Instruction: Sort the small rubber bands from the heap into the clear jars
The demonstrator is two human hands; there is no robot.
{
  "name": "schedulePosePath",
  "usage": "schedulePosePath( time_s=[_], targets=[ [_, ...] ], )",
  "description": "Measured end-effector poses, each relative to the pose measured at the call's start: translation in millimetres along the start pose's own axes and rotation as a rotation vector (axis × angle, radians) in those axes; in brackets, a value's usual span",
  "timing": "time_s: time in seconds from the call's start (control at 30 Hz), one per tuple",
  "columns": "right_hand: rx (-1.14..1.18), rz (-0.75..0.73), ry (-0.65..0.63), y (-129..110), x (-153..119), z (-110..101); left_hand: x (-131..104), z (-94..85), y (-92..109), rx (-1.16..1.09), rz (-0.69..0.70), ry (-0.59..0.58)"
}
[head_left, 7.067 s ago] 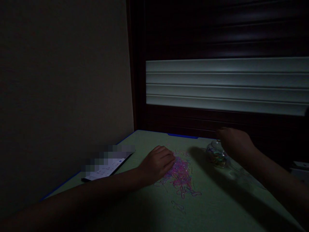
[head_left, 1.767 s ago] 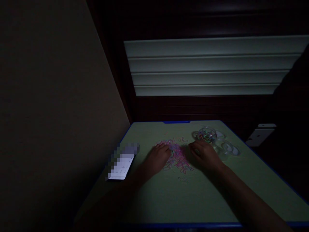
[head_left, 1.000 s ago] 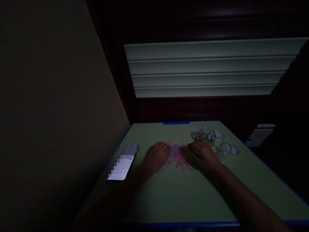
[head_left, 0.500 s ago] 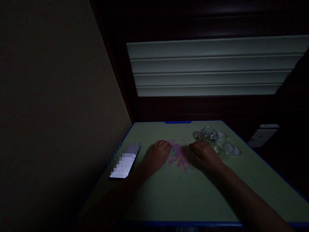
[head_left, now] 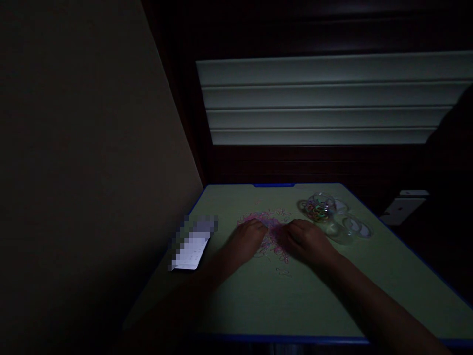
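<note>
A loose pile of small pink and purple rubber bands (head_left: 273, 228) lies spread on the pale green tabletop. My left hand (head_left: 250, 237) rests at the pile's left side, fingers curled and pressed together. Opposite it, my right hand (head_left: 307, 239) touches the right side with its fingers pinched. Whatever either hand may hold is hidden by the fingers and the dim light. Just behind my right hand stands a clear round container (head_left: 320, 207) with multicoloured bands in it. A few stray bands (head_left: 283, 271) lie nearer to me.
A lit phone (head_left: 190, 251) lies at the table's left. Clear lids or an open clear container (head_left: 347, 229) sit at the right. The blue-edged table (head_left: 236, 305) stands against a wall and a dark slatted panel. A white box (head_left: 404, 209) is beyond the right edge.
My right hand has moved down from beside the clear container to the pile. More pink bands now show behind my left hand, whose fingers have shifted slightly right. The view has shifted a little.
</note>
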State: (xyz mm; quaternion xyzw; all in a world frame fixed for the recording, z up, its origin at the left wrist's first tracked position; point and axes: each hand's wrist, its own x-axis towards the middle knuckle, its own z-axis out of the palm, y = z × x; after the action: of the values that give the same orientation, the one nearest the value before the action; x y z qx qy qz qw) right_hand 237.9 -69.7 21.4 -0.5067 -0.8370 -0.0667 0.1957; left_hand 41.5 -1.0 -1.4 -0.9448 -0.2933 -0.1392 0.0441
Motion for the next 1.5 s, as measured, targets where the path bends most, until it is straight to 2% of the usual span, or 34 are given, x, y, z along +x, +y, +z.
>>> schedulePosePath(
  time_s=[0.37,0.9,1.23,1.37,1.5],
  targets=[
    [0.001,0.043,-0.016,9.5,-2.3,2.6,-1.0,-5.2,-5.3,-0.037,-0.117,0.013],
    [0.002,0.049,-0.022,10.6,-2.4,2.3,-0.5,-2.8,-6.3,0.126,-0.128,-0.023],
    [0.010,0.051,-0.002,9.7,-1.7,1.7,-0.9,-12.1,1.7,0.139,-0.098,0.001],
    [0.040,0.052,0.023,10.0,-2.5,1.8,-1.2,-16.4,9.9,0.041,-0.102,0.058],
    [0.073,0.055,0.034,10.5,-2.9,1.5,-0.1,-9.8,20.2,-0.289,-0.135,0.182]
  ],
)
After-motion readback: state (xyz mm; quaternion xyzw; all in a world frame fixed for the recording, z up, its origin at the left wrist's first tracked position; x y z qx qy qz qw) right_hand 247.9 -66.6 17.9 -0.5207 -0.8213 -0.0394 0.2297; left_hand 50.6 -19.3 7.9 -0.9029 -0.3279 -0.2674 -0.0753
